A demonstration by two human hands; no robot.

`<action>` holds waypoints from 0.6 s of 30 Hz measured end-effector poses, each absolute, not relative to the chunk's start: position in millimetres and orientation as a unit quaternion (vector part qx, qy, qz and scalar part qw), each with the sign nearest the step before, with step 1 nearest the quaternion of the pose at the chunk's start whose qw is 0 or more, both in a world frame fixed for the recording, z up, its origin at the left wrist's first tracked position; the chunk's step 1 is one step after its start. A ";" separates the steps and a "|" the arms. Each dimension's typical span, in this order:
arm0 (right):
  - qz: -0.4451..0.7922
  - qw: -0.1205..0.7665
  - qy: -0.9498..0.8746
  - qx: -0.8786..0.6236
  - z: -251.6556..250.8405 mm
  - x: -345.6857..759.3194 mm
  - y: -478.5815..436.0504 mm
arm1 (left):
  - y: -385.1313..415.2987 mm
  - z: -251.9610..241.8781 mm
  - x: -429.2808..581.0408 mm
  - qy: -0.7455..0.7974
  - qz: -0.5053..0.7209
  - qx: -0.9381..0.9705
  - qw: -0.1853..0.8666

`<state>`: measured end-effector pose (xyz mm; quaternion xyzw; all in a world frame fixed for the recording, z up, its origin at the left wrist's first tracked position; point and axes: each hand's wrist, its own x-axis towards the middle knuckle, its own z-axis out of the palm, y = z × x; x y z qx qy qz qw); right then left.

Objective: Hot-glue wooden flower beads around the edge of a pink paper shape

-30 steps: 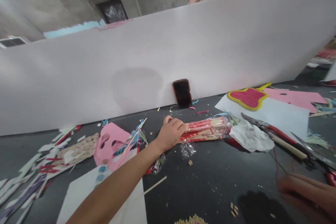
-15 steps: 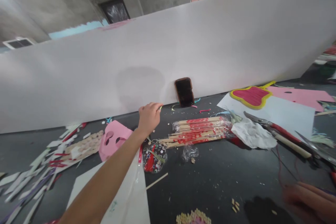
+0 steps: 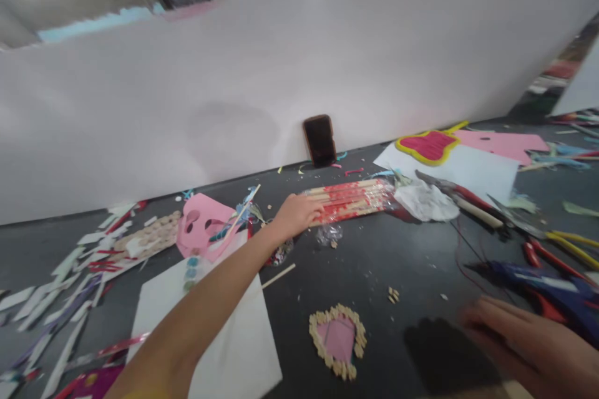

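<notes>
My left hand (image 3: 299,217) reaches over the table to the left end of a bundle of chopsticks (image 3: 355,196) in red-and-clear wrapping. Its fingers are curled down onto the stick ends; the fingertips are partly hidden. Behind that wrist, a small bag of beads (image 3: 282,254) is half covered. My right hand (image 3: 519,336) is at the lower right above the table, smeared by motion, close to a blue glue gun (image 3: 538,283). Between the hands lies a pink heart shape (image 3: 337,340) edged with short wooden pieces. A few cut wooden bits (image 3: 393,294) lie right of it.
A phone (image 3: 321,140) leans on the white partition (image 3: 234,87). Pliers (image 3: 461,196), scissors (image 3: 519,218) and crumpled tissue (image 3: 427,199) lie at right. A pink mask-like cutout (image 3: 199,221), white paper (image 3: 234,349) and paper strips (image 3: 65,318) lie at left.
My left hand has come down and to the right, from above the table near the partition onto the chopsticks. The view has tilted down, bringing the whole heart shape into sight.
</notes>
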<state>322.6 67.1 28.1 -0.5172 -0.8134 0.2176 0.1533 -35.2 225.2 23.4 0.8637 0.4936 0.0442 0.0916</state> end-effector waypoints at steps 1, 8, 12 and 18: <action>0.239 0.133 -0.813 -0.514 35.7 320.5 64.6 | 226.1 21.2 -34.6 0.499 0.044 0.860 0.096; 0.162 0.112 -0.830 -0.522 35.1 290.5 57.5 | 225.2 21.0 -31.6 0.542 0.070 0.830 0.109; 0.139 0.114 -0.829 -0.529 17.5 277.0 60.4 | 197.4 42.1 -26.4 0.579 0.118 0.802 0.088; 0.120 0.141 -0.828 -0.530 8.7 273.2 59.9 | 108.9 47.0 23.8 0.525 0.138 0.830 0.126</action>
